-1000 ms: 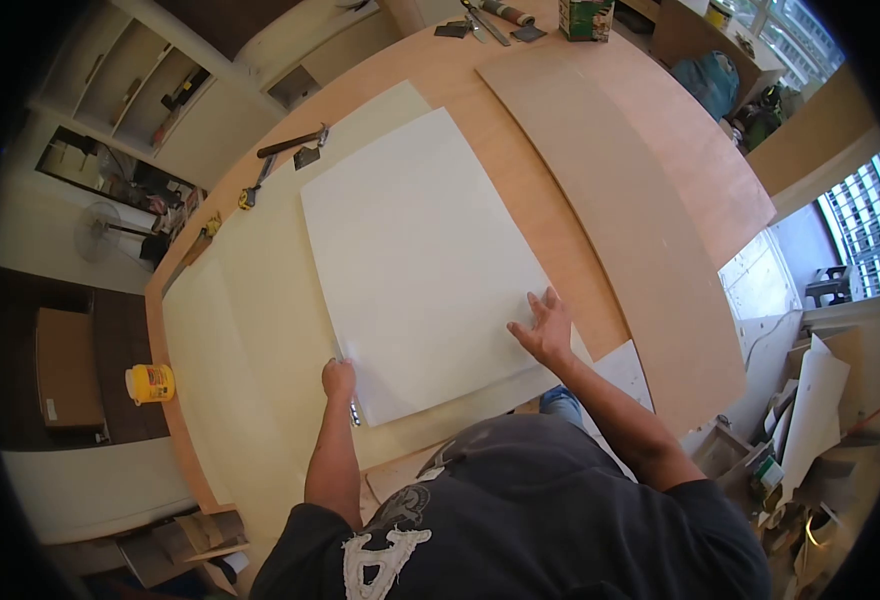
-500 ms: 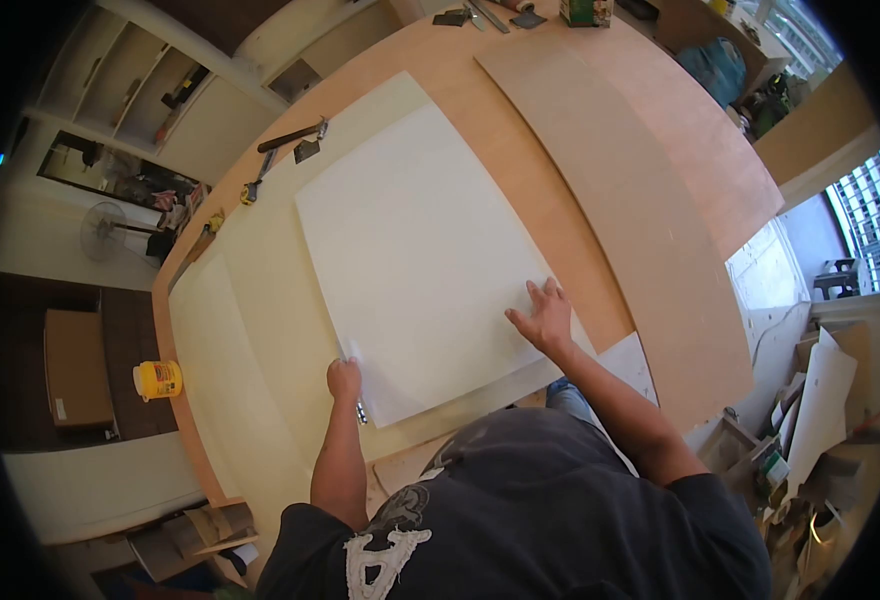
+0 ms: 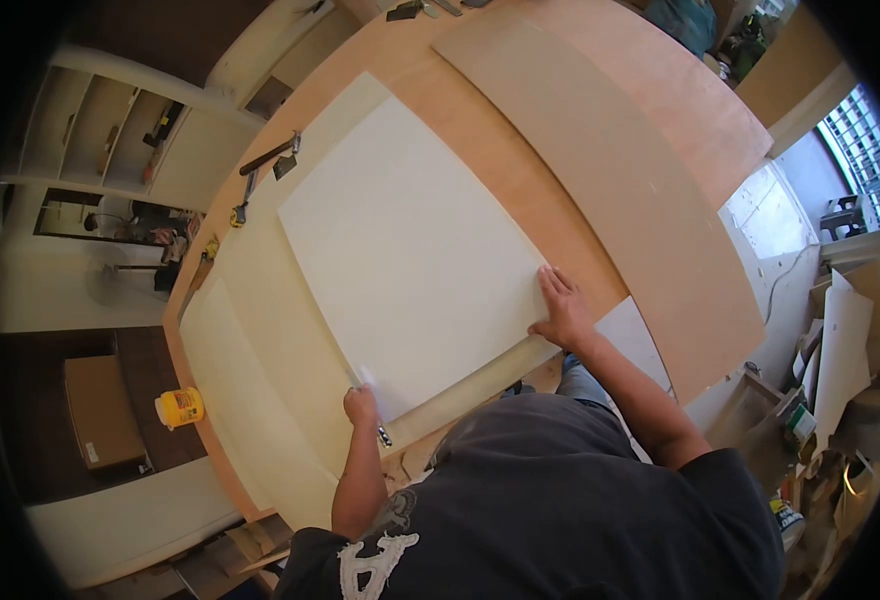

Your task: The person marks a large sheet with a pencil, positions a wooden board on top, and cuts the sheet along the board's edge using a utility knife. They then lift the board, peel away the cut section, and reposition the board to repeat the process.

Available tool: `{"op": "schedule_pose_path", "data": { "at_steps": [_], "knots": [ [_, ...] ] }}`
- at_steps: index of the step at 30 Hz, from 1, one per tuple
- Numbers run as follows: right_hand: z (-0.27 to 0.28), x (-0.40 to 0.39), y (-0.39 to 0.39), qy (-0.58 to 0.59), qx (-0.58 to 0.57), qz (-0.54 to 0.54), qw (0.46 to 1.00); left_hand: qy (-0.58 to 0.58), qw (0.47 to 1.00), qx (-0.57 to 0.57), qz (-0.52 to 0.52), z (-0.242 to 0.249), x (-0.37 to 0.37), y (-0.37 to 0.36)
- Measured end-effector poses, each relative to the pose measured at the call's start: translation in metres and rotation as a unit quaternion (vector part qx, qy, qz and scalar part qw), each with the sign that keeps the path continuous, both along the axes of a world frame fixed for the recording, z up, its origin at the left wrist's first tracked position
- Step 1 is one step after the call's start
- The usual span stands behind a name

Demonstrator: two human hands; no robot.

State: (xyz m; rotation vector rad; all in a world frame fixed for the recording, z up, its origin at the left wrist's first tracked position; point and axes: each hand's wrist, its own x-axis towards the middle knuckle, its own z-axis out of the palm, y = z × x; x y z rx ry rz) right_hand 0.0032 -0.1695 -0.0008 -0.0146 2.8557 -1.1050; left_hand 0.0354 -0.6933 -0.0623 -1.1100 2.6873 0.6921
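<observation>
A large white sheet [image 3: 415,250] lies on top of a wider cream sheet [image 3: 270,330] on the wooden table. My left hand [image 3: 360,405] is closed in a fist at the white sheet's near left edge. From under the fist pokes the silver end of a slim tool [image 3: 384,436]; the rest is covered by my fingers. On the opposite side, my right hand [image 3: 563,308] rests at the near right corner, fingers stretched along the edge and thumb on the near edge.
A long brown board [image 3: 600,190] lies at the right. Toward the far left edge are a hammer [image 3: 270,153], a dark scraper blade [image 3: 285,166] and a yellow tape measure [image 3: 238,214]. A yellow tub [image 3: 180,407] stands by the left edge. Offcuts [image 3: 845,350] lean at the right.
My right hand has gone from raised, spread fingers to lying along the sheet's corner. My left fist has shifted slightly toward the near corner. The whole view has turned and shifted a little.
</observation>
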Motion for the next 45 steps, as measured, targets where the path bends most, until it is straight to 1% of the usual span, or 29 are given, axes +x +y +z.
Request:
{"op": "schedule_pose_path", "data": {
  "at_steps": [2,5,8,11,14,17,20,22,28,32,34,36,38,40,42,44,45],
  "knots": [
    [0.001,0.001,0.008,0.006,0.011,0.028,1.000,-0.026,0.996,0.047,0.069,0.041,-0.009,0.036],
    [0.000,-0.001,0.018,0.014,0.026,0.068,0.997,-0.030,0.994,0.049,0.091,0.056,-0.015,0.053],
    [-0.006,-0.001,0.017,0.039,0.028,0.072,0.996,-0.035,0.999,-0.035,0.001,0.022,-0.011,0.023],
    [-0.005,-0.002,0.014,0.036,0.036,0.068,0.996,-0.021,0.997,-0.070,-0.023,0.029,-0.010,0.033],
    [-0.001,-0.005,0.015,0.037,0.047,0.079,0.995,-0.031,0.998,-0.048,0.018,0.026,-0.008,0.035],
    [-0.002,-0.011,0.017,0.048,0.057,0.101,0.992,-0.035,0.994,-0.103,-0.020,0.054,-0.006,0.060],
    [-0.001,-0.014,0.016,0.055,0.076,0.122,0.988,-0.022,0.997,-0.070,-0.008,0.059,-0.004,0.062],
    [0.000,-0.019,0.017,0.047,0.095,0.141,0.984,-0.007,0.998,-0.069,-0.001,0.056,-0.003,0.063],
    [0.005,-0.029,0.014,0.037,0.134,0.139,0.980,0.009,0.998,-0.055,-0.013,0.057,-0.006,0.064],
    [-0.004,-0.029,0.014,0.038,0.154,0.138,0.978,0.003,0.999,-0.036,-0.029,0.059,-0.004,0.056],
    [-0.008,-0.027,0.019,0.040,0.157,0.135,0.978,0.003,0.997,-0.060,-0.042,0.046,-0.002,0.042],
    [-0.015,-0.027,0.019,0.039,0.149,0.137,0.979,-0.037,0.998,-0.056,-0.018,0.043,-0.004,0.019],
    [-0.019,-0.026,0.021,0.057,0.144,0.144,0.977,-0.016,0.996,-0.089,0.025,0.044,-0.007,-0.013],
    [-0.017,-0.027,0.019,0.063,0.147,0.150,0.976,-0.023,0.994,-0.088,0.063,0.062,-0.018,-0.040],
    [-0.009,-0.027,0.014,0.065,0.145,0.159,0.974,-0.041,0.989,-0.107,0.094,0.061,-0.028,-0.073],
    [-0.009,-0.028,0.014,0.067,0.136,0.165,0.974,-0.055,0.991,-0.094,0.072,0.076,-0.030,-0.087],
    [-0.007,-0.028,0.013,0.065,0.144,0.167,0.973,-0.031,0.990,-0.115,0.074,0.090,-0.032,-0.083]
  ]
}}
